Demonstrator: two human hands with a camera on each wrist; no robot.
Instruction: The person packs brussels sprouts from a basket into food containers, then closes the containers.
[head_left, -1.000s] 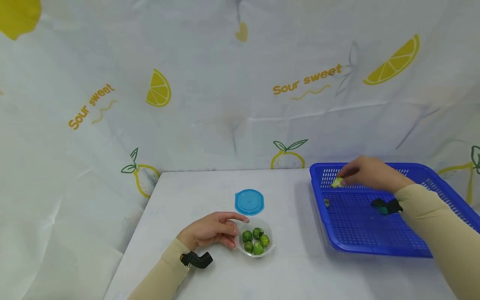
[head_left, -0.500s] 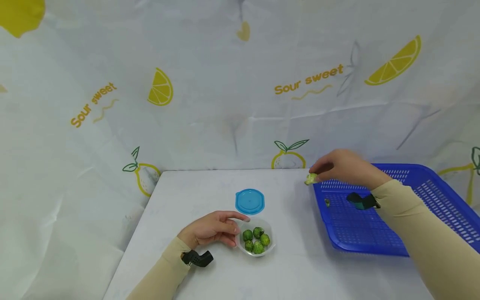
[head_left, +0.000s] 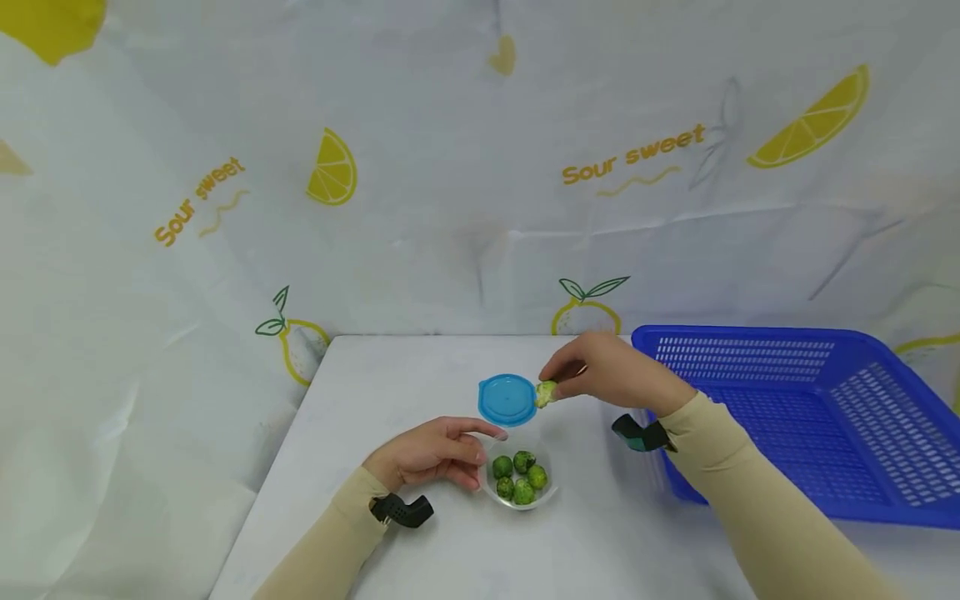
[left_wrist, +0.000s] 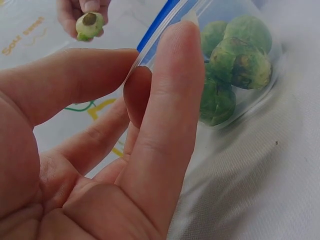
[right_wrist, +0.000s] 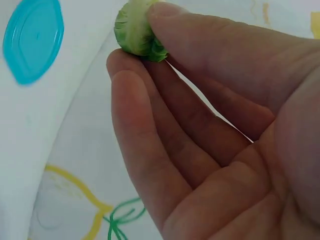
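My left hand [head_left: 438,452] holds the rim of a clear plastic container [head_left: 545,460] between thumb and fingers. Inside it lie several green Brussels sprouts [head_left: 523,491], also seen through its wall in the left wrist view. My right hand [head_left: 611,372] pinches one paler Brussels sprout [head_left: 545,393] between thumb and fingertips, above the table beyond the container. The right wrist view shows this sprout [right_wrist: 134,30] close up, at the tips of thumb and fingers. Just left of it in the head view lies a blue lid [head_left: 506,400].
A large blue plastic basket [head_left: 750,337] stands on the right of the white table [head_left: 405,367], under and beyond my right forearm. A printed lemon-pattern cloth [head_left: 450,167] hangs behind the table's far edge.
My right hand has carried the sprout from over the basket leftward and nearer, to beside the blue lid. The left hand stays at the container. The head view has shifted slightly.
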